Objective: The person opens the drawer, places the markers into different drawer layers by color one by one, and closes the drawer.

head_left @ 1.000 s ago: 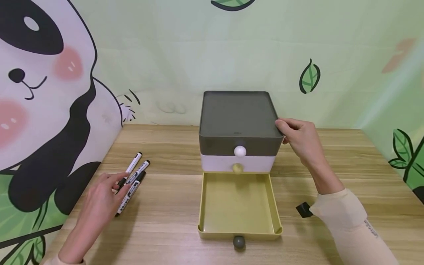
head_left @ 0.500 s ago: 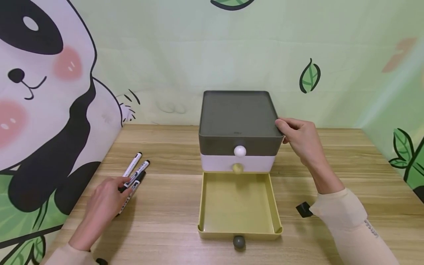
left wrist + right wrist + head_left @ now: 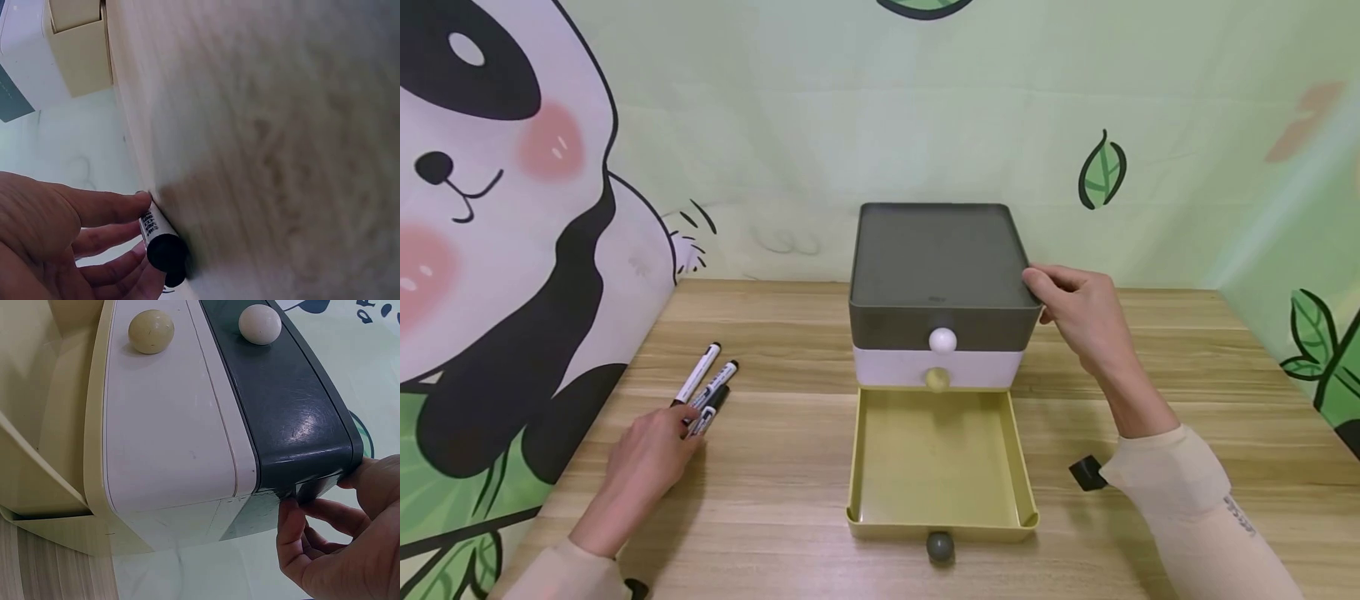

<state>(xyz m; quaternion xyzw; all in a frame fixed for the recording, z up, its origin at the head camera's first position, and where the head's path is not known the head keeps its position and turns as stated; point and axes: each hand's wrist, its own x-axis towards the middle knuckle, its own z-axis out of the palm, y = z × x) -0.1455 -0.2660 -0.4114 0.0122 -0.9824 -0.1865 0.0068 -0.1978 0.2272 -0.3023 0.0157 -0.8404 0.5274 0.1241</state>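
Observation:
Three whiteboard markers [image 3: 700, 371] lie side by side at the left of the table in the head view. My left hand [image 3: 649, 450] is over their near ends, pinching the nearest marker [image 3: 156, 225] between thumb and fingers; the marker is still low against the tabletop. How many markers the fingers hold, I cannot tell. A desktop drawer unit [image 3: 943, 258] with grey, white and yellow tiers stands mid-table. Its bottom yellow drawer [image 3: 940, 467] is pulled out and holds nothing. My right hand [image 3: 1078, 317] grips the unit's top right edge, thumb above and curled fingers [image 3: 290, 531] against the side.
The wooden table [image 3: 790, 492] extends on both sides of the drawer unit. A green wall cloth [image 3: 775, 150] with panda and leaf prints rises behind. A small black object [image 3: 1087, 472] is by the right sleeve. The open drawer's round grey knob [image 3: 940, 547] points toward me.
My left hand has moved slightly right and down onto the markers, its fingers closing on them. The right hand keeps its grip on the drawer unit, which stays put.

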